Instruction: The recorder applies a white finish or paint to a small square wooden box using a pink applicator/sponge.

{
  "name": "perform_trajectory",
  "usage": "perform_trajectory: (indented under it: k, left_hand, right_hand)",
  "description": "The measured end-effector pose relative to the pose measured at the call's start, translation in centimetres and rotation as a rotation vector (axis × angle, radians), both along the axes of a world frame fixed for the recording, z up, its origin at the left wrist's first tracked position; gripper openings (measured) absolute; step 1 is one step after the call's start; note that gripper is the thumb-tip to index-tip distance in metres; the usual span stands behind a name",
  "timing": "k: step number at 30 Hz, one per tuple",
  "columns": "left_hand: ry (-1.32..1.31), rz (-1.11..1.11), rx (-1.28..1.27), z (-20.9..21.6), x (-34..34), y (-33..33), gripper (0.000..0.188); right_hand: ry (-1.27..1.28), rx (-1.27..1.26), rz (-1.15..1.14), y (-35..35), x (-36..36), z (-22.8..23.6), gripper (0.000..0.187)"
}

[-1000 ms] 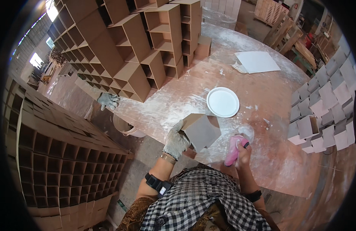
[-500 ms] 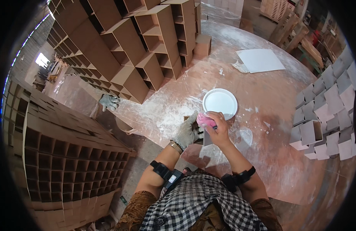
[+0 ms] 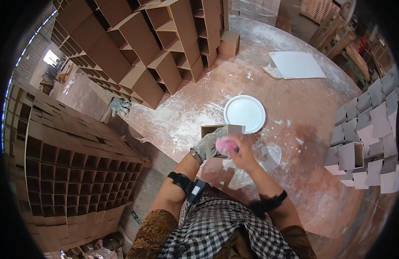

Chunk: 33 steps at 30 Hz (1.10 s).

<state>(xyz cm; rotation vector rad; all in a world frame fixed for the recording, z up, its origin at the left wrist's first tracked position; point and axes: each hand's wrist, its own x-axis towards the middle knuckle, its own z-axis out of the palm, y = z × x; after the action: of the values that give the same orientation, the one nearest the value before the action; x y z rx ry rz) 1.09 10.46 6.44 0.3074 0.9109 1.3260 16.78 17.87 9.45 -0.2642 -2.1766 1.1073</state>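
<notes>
My left hand (image 3: 206, 146), in a grey work glove, holds a small open-ended box (image 3: 235, 129) on the table in front of me. Its fingers reach over the box's opening, partly out of sight. The box is brown inside, with a pale coating on part of its outside. My bare right hand (image 3: 243, 156) is closed round a pink sponge (image 3: 225, 146), slightly blurred, just above the near side of the box. Directly behind the box stands a round white tub (image 3: 245, 98) with white contents.
Stacked brown boxes (image 3: 139, 84) rise at the far left of the white-smeared table (image 3: 290, 116). Pale coated boxes (image 3: 349, 156) are piled at the right. A white sheet (image 3: 297, 65) lies farther back. A grey glove (image 3: 119, 106) sits near the left edge, above another box stack (image 3: 78, 172).
The box has turned, so its opening and pale side now show. My right hand with the sponge has moved slightly down and toward me; my left hand has shifted a little left.
</notes>
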Motion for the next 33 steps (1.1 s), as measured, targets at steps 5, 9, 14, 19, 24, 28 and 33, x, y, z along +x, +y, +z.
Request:
perform_trajectory:
  k: [5, 9, 14, 19, 24, 28, 33]
  left_hand:
    - [-0.389, 0.105, -0.034, -2.3, -1.6, 0.5, 0.030]
    - [-0.423, 0.120, -0.074, -4.6, -3.1, -1.4, 0.031]
    - [-0.281, 0.125, -0.026, -5.6, -3.6, -3.2, 0.029]
    - [-0.028, 0.124, -0.098, -1.3, -2.5, -2.7, 0.032]
    - [0.150, 0.059, -0.029, -4.9, -4.0, -3.5, 0.032]
    - [0.589, -0.026, 0.171, -8.9, -4.7, -3.0, 0.032]
    - [0.062, 0.080, 0.115, -5.5, -4.6, -2.6, 0.031]
  right_hand:
    - [-0.034, 0.013, 0.212, -4.1, 4.4, -1.7, 0.027]
    - [0.060, -0.465, -0.003, -3.7, 5.5, -1.0, 0.028]
    - [0.065, -0.609, -0.076, -0.3, 1.7, 1.0, 0.030]
    - [0.052, -0.298, -0.051, 1.7, -4.2, 1.5, 0.031]
    - [0.034, 0.069, 0.068, 1.5, -9.6, 2.4, 0.035]
    - [-0.171, 0.177, 0.115, -0.3, -9.0, 1.9, 0.037]
    - [-0.204, 0.114, 0.245, -4.6, -4.6, 1.7, 0.042]
